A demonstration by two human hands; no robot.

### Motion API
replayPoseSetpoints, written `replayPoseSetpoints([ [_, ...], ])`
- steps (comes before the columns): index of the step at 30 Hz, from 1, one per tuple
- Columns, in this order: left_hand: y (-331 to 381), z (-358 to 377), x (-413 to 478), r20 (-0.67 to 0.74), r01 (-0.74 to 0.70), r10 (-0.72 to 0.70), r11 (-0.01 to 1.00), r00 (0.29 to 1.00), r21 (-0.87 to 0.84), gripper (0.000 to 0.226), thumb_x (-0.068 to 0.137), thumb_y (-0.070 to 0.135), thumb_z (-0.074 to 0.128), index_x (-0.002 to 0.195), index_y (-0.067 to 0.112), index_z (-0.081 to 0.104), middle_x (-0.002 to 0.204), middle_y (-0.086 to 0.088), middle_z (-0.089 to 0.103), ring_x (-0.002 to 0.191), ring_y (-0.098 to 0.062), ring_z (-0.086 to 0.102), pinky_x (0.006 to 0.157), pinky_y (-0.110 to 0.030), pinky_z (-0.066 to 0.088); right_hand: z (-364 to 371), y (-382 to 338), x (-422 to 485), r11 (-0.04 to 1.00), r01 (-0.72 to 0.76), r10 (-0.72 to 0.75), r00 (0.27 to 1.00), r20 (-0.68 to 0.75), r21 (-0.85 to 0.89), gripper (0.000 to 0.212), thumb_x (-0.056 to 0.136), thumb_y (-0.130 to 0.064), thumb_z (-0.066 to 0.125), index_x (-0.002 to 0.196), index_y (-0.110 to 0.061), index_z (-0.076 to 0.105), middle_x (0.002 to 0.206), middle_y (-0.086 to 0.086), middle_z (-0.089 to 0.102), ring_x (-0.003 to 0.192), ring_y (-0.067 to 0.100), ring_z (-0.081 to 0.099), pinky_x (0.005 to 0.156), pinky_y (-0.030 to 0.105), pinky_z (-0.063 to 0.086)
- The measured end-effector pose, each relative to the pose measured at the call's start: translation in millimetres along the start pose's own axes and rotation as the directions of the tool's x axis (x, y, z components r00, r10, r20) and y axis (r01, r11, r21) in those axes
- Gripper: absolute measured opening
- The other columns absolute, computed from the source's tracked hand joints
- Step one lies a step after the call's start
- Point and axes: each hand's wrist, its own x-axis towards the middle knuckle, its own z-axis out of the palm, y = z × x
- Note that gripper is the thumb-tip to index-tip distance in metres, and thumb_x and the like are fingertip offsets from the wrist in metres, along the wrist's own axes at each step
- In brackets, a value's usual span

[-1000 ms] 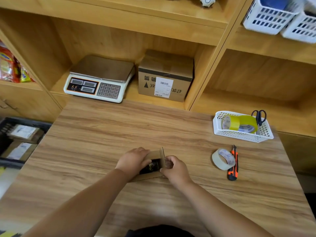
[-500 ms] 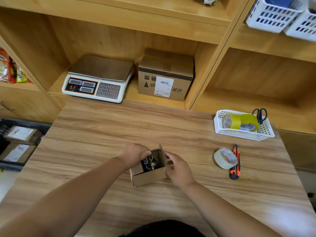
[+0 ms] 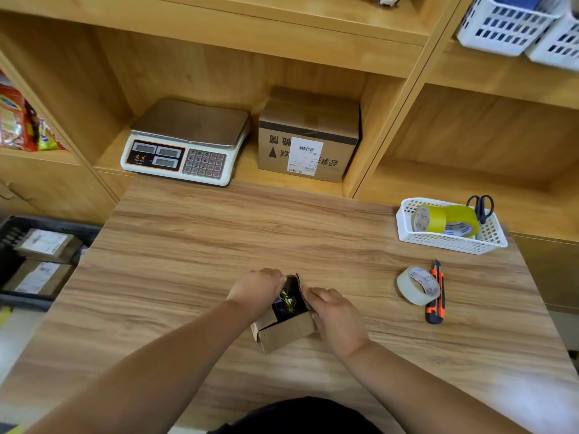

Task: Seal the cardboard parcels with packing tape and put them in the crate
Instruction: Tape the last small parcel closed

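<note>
Both forearms reach from the near edge over the wooden table (image 3: pixel 219 239) and meet at its near middle. The left hand (image 3: pixel 257 289) lies on the far left side of the small parcel (image 3: pixel 288 332), with its fingers curled over the top edge there. The right hand (image 3: pixel 336 314) holds the right side: its bent fingers lie against the right flap, which stands upright, and the thumb is at the near right corner. Both hands therefore grip the cardboard.

The small parcel stands on the table between the two hands, and its top is open. Inside it a dark item (image 3: pixel 286 303) with some shiny yellow parts shows, but I cannot tell what it is.

On the right, well apart from the hands, a roll of clear tape (image 3: pixel 418 285) lies just beside an orange knife (image 3: pixel 435 296). Farther away stands a white basket (image 3: pixel 438 241), which holds yellow tape rolls (image 3: pixel 429 218) and scissors (image 3: pixel 481 208).

At the left, lower than the table, a black crate (image 3: pixel 12 227) holds labelled parcels (image 3: pixel 44 245). On the far shelf stand a scale (image 3: pixel 185 142) and, at its right, a larger box (image 3: pixel 308 136) with a white label.
</note>
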Motion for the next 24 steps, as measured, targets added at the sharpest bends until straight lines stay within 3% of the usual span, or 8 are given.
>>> replayPoseSetpoints([
  [3,6,-2,1,0.054,-0.026,0.02,0.992,0.998,0.122,0.02,0.102,0.012,0.037,0.118,0.007,0.047,0.114,-0.01,0.053,0.098,-0.027,0.057,0.073,-0.034,0.045,-5,-8,2,0.998,-0.064,0.064,0.995,0.075,0.002,0.064,0.056,-0.006,0.08,0.118,-0.016,0.066,0.098,-0.006,0.068,0.083,0.016,0.064,0.063,0.019,0.051],
  [5,11,-7,6,0.063,-0.019,0.01,0.988,0.998,0.154,0.024,0.102,0.022,0.038,0.118,0.008,0.05,0.115,-0.008,0.056,0.1,-0.026,0.058,0.078,-0.034,0.048,-10,-9,8,0.987,-0.155,0.148,0.98,0.134,0.037,0.041,0.083,-0.022,0.063,0.124,-0.019,0.06,0.109,-0.002,0.064,0.102,0.018,0.057,0.076,0.026,0.046],
  [6,14,-11,8,0.066,-0.02,0.011,0.991,0.998,0.134,0.028,0.102,0.028,0.038,0.118,0.008,0.05,0.116,-0.008,0.056,0.102,-0.026,0.059,0.078,-0.034,0.048,-12,-9,12,0.976,-0.214,0.204,0.966,0.158,0.05,0.031,0.089,-0.03,0.056,0.118,-0.019,0.062,0.108,-0.001,0.064,0.104,0.018,0.054,0.075,0.027,0.042],
  [9,23,-17,13,0.079,-0.028,0.027,1.0,0.997,0.008,0.041,0.099,0.04,0.039,0.12,0.007,0.049,0.121,-0.01,0.054,0.107,-0.028,0.057,0.079,-0.034,0.044,-17,-12,21,0.944,-0.323,0.309,0.938,0.16,0.073,0.027,0.095,-0.035,0.047,0.088,-0.016,0.064,0.091,0.002,0.063,0.091,0.019,0.053,0.064,0.028,0.032],
  [12,27,-15,15,0.056,-0.062,0.063,0.998,0.996,-0.012,0.044,0.095,0.046,0.045,0.119,0.009,0.05,0.12,-0.008,0.054,0.108,-0.026,0.055,0.083,-0.036,0.046,-12,-15,22,0.876,-0.433,0.393,0.896,0.205,0.214,0.029,0.094,-0.026,0.05,0.065,-0.021,0.05,0.07,-0.002,0.054,0.072,0.018,0.05,0.055,0.031,0.029],
  [16,24,-9,20,0.07,-0.049,0.054,0.997,0.996,-0.066,0.036,0.096,0.038,0.044,0.115,0.01,0.053,0.118,-0.009,0.056,0.107,-0.026,0.055,0.084,-0.035,0.046,-7,-18,18,0.839,-0.475,0.425,0.876,0.227,0.266,0.036,0.088,-0.015,0.055,0.059,-0.028,0.039,0.069,-0.005,0.049,0.068,0.016,0.048,0.053,0.028,0.029],
  [20,14,-9,22,0.065,-0.024,0.038,0.979,0.997,-0.203,0.034,0.096,0.036,0.04,0.104,0.012,0.063,0.105,-0.006,0.064,0.098,-0.025,0.058,0.074,-0.03,0.04,-1,-19,12,0.842,-0.467,0.421,0.882,0.213,0.27,0.01,0.087,-0.011,0.055,0.087,-0.018,0.063,0.083,-0.004,0.051,0.077,0.015,0.051,0.06,0.026,0.031],
  [24,10,-19,22,0.097,-0.029,0.06,0.954,0.993,-0.297,0.033,0.096,0.033,0.043,0.087,0.009,0.063,0.09,-0.008,0.065,0.088,-0.022,0.057,0.067,-0.029,0.036,2,-19,4,0.861,-0.401,0.371,0.916,0.154,0.311,0.047,0.09,-0.01,0.054,0.13,-0.034,0.054,0.092,-0.004,0.06,0.086,0.014,0.056,0.068,0.023,0.04],
])
